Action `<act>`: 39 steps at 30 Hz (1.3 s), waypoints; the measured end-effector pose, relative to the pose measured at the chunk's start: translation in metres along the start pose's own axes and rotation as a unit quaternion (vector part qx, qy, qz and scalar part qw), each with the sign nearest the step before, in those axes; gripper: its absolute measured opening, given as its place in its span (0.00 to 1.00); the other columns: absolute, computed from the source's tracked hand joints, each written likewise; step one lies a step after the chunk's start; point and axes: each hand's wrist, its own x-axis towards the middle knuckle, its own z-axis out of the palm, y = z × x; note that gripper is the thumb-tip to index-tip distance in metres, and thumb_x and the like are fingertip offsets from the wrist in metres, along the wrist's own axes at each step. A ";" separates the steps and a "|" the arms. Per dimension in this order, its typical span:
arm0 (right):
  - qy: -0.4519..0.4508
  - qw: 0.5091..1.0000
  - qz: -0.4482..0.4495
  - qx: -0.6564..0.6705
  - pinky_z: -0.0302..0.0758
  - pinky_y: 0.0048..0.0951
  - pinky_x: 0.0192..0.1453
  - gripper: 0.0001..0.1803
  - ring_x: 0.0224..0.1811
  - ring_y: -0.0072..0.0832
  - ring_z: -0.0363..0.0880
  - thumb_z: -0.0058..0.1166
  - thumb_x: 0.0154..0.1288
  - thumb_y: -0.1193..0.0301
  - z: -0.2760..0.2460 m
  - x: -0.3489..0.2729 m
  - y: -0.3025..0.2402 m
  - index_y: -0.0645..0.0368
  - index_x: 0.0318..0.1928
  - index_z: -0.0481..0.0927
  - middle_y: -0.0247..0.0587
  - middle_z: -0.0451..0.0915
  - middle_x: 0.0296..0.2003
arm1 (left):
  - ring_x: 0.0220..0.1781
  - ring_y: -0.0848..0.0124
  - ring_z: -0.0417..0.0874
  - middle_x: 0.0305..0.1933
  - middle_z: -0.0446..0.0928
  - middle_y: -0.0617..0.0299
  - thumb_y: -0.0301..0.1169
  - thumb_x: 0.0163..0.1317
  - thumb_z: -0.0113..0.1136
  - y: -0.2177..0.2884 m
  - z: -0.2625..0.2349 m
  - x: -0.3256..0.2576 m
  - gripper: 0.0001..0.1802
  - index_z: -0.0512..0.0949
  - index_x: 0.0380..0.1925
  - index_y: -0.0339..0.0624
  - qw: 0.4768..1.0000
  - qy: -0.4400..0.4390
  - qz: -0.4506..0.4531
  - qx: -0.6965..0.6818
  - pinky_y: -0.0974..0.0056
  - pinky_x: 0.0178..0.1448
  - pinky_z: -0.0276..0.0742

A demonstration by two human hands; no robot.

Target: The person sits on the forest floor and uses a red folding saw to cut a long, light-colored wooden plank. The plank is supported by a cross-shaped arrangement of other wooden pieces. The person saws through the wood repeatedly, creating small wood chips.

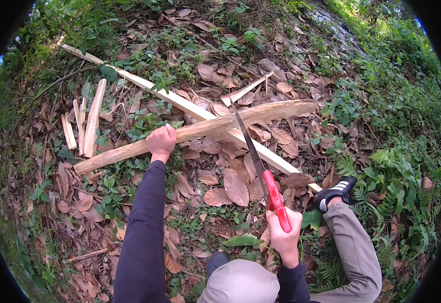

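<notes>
Two hands busy: left hand (161, 141) clamped on a peeled pole (195, 130), right hand (285, 230) gripping a red-handled saw (261, 166).

Dry brown leaves (235, 187) cover the ground in front of me, with green ferns (397, 166) thick on my right. A long pale split plank (144, 83) runs slantwise across the litter, and a few short wood slats (86, 121) lie together to my left. My black shoe (337, 191) rests on the leaves at right.
</notes>
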 end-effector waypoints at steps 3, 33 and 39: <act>-0.003 1.000 -0.026 -0.007 0.58 0.29 0.20 0.12 0.13 0.16 0.62 0.58 0.60 0.78 0.012 0.006 0.000 0.63 0.20 0.74 0.32 0.68 0.12 | 0.25 0.49 0.85 0.20 0.82 0.49 0.42 0.68 0.48 0.001 -0.004 0.006 0.25 0.82 0.16 0.43 0.998 -0.048 -0.033 -0.020 0.48 0.35 0.81; 0.000 0.995 -0.093 -0.042 0.64 0.34 0.20 0.12 0.11 0.30 0.69 0.57 0.58 0.77 0.024 0.013 0.042 0.62 0.19 0.72 0.42 0.68 0.11 | 0.38 0.44 0.88 0.32 0.85 0.41 0.45 0.69 0.45 0.083 0.011 0.032 0.28 0.87 0.28 0.35 0.978 -0.190 -0.078 -0.029 0.46 0.49 0.83; -0.001 0.989 -0.139 -0.041 0.69 0.33 0.21 0.07 0.12 0.32 0.75 0.57 0.57 0.77 0.012 -0.006 0.050 0.64 0.22 0.78 0.43 0.73 0.12 | 0.46 0.44 0.87 0.40 0.85 0.38 0.46 0.67 0.47 0.092 0.009 0.035 0.27 0.88 0.36 0.35 0.958 -0.265 -0.104 -0.045 0.47 0.56 0.81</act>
